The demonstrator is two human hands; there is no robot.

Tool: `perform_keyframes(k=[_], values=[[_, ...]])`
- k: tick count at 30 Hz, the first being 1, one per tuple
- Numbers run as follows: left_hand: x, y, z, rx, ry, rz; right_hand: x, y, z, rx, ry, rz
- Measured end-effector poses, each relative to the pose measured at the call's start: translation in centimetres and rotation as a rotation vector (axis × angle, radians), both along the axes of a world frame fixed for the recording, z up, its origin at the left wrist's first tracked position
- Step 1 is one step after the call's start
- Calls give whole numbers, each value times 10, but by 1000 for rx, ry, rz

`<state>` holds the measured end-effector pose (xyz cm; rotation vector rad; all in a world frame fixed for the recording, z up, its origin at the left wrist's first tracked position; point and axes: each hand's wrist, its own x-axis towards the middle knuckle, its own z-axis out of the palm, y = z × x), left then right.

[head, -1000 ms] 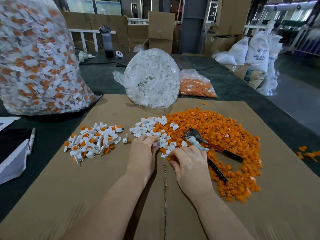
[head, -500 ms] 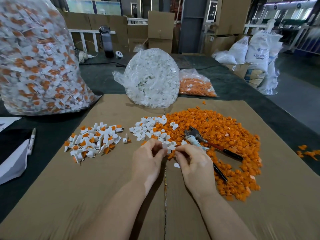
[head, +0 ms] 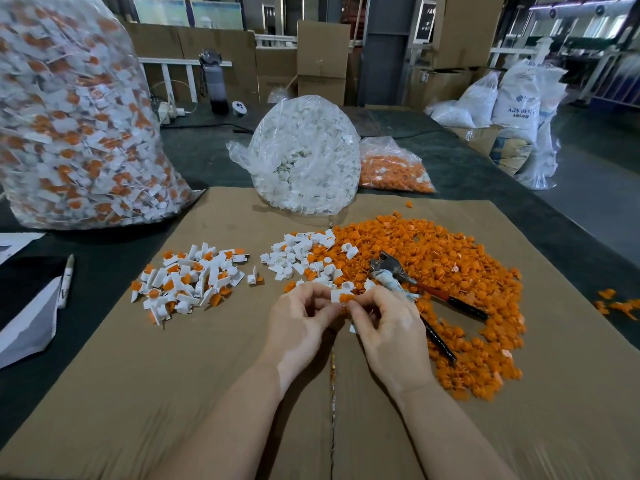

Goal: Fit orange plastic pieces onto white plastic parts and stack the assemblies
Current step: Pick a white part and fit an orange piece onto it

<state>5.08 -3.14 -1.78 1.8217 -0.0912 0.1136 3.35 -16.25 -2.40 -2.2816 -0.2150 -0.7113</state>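
My left hand (head: 300,323) pinches a small white part (head: 335,295) at its fingertips. My right hand (head: 388,325) pinches an orange piece (head: 347,298) against that white part, just above the cardboard sheet (head: 173,393). Behind my hands lies a loose heap of white parts (head: 298,254). A wide spread of orange pieces (head: 450,271) covers the cardboard to the right. To the left sits a pile of finished white-and-orange assemblies (head: 190,282).
Pliers (head: 408,278) with red-black handles lie on the orange pieces beside my right hand. Behind stand a bag of white parts (head: 308,157), a bag of orange pieces (head: 394,168) and a big bag of assemblies (head: 76,123). A marker (head: 67,278) lies at the left.
My hands lifted away from the heaps and came together. The left hand brought up a white part, the right an orange piece, and the two pieces now touch between my fingertips.
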Motion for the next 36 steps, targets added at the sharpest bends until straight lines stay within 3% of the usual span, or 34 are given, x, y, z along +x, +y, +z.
perform_keyframes(k=[3, 14, 23, 36], values=[[0, 1, 0, -28, 12, 9, 0, 1, 0, -68, -19, -25], [-1, 0, -7, 168, -35, -30, 2, 3, -4, -147, -25, -27], [5, 2, -7, -142, 37, -15, 0, 1, 0, -44, -66, 21], [4, 4, -8, -57, 4, -53, -1, -1, 4, -74, -95, 105]])
